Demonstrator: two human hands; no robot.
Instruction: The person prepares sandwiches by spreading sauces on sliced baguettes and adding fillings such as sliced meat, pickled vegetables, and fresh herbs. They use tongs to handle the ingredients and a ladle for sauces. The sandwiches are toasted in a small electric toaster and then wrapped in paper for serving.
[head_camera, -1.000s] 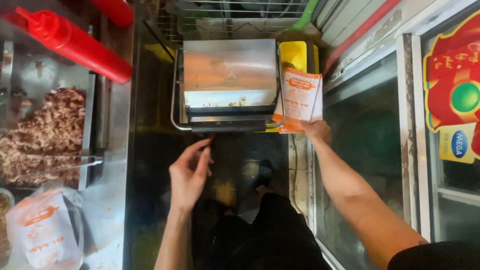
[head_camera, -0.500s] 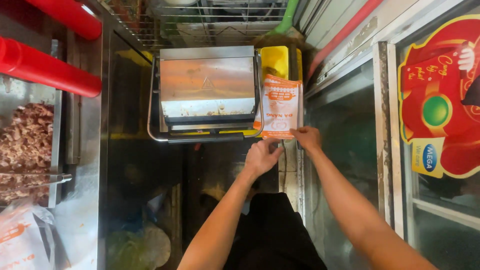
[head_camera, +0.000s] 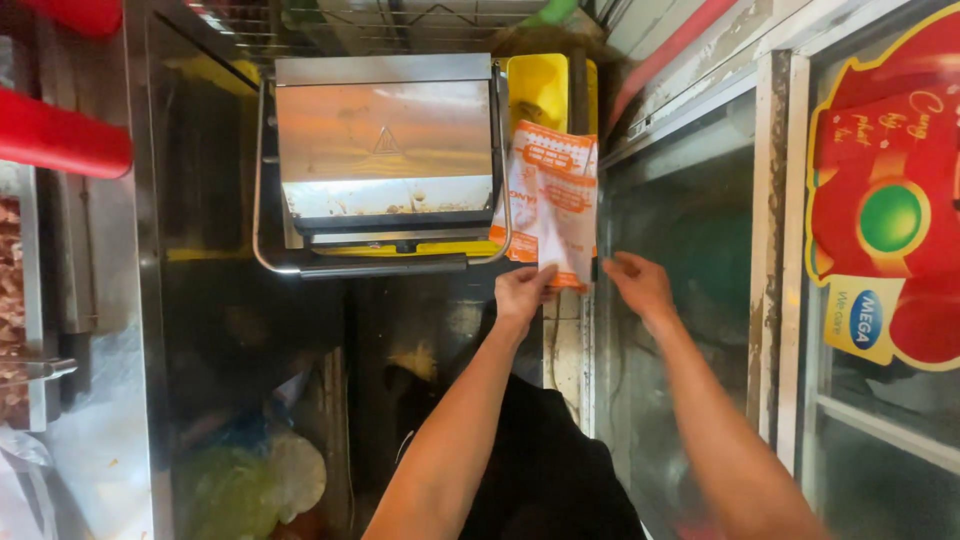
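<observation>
My left hand (head_camera: 522, 294) pinches the lower edge of a white and orange paper bag (head_camera: 553, 200), which hangs upright beside the right side of a steel contact grill (head_camera: 385, 150) with its lid down. My right hand (head_camera: 640, 285) sits just to the right of the bag's bottom corner, fingers loosely curled and apart from the paper. A yellow box (head_camera: 538, 88) stands behind the bag.
A red squeeze bottle (head_camera: 60, 135) lies at the far left above a tray of cooked meat (head_camera: 12, 300). A glass-fronted cabinet (head_camera: 700, 250) with a red sticker (head_camera: 890, 200) fills the right. Green and pale bags (head_camera: 250, 485) lie low on the floor.
My left hand rose from below the grill to the bag and took hold of its lower edge. My right hand let go of the bag and shifted to the right.
</observation>
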